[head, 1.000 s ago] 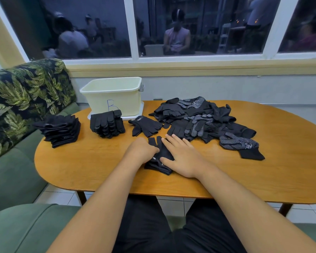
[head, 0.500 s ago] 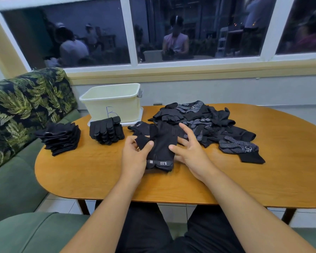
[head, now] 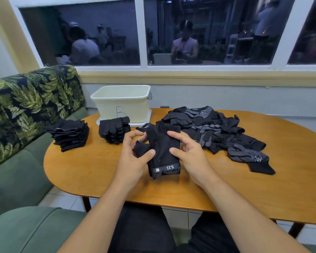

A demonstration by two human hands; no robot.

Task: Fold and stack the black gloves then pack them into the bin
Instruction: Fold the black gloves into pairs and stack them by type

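A black glove (head: 162, 152) with a white "5.11" cuff label is lifted above the wooden table (head: 98, 170), cuff toward me. My left hand (head: 133, 157) grips its left side, thumb across the folded thumb part. My right hand (head: 188, 154) pinches its right edge between thumb and forefinger. Two stacks of folded black gloves (head: 69, 135) (head: 114, 129) stand at the table's left. A loose pile of black and dotted gloves (head: 217, 132) lies at the back right. The cream bin (head: 122, 103), marked "B", stands behind the stacks and looks empty.
The bin sits on a white lid (head: 150, 117). A leaf-patterned green sofa (head: 26, 110) runs along the left of the table. A window wall (head: 190, 73) closes off the far side. One dotted glove (head: 250, 157) lies apart at the pile's near right.
The glove lay flat under both my hands on the table a second ago. Both hands have since lifted it off the surface and hold it up by its sides.
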